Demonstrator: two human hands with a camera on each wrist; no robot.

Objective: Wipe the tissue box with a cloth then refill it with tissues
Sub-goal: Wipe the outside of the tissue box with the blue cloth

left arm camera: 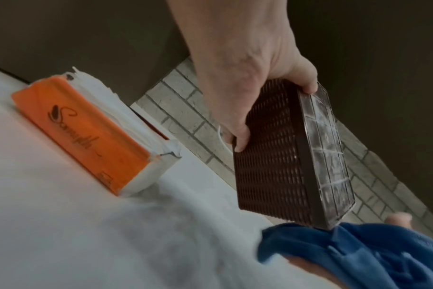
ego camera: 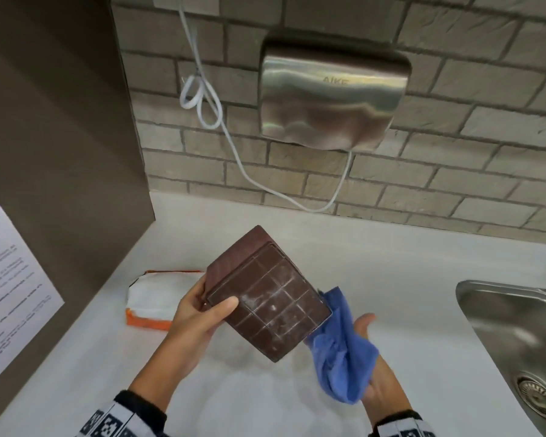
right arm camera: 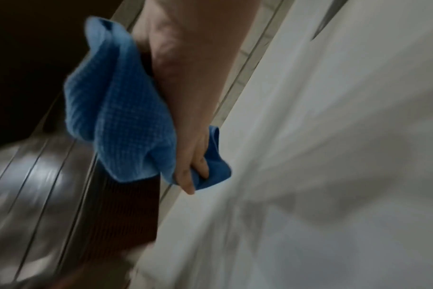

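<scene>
A brown tissue box (ego camera: 267, 298) with a dusty gridded face is held tilted above the white counter. My left hand (ego camera: 202, 313) grips its left edge, thumb on the gridded face; in the left wrist view the fingers curl round the ribbed side of the box (left arm camera: 272, 156). My right hand (ego camera: 372, 367) holds a bunched blue cloth (ego camera: 341, 345) against the box's lower right side. In the right wrist view the fingers (right arm camera: 193, 168) curl round the cloth (right arm camera: 121, 117). An orange and white pack of tissues (ego camera: 158, 298) lies on the counter, left of the box.
A steel sink (ego camera: 517, 335) is set into the counter (ego camera: 265, 398) at the right. A metal hand dryer (ego camera: 331, 96) with a white cord (ego camera: 234, 146) hangs on the brick wall. A brown panel with a poster (ego camera: 10, 285) stands at the left.
</scene>
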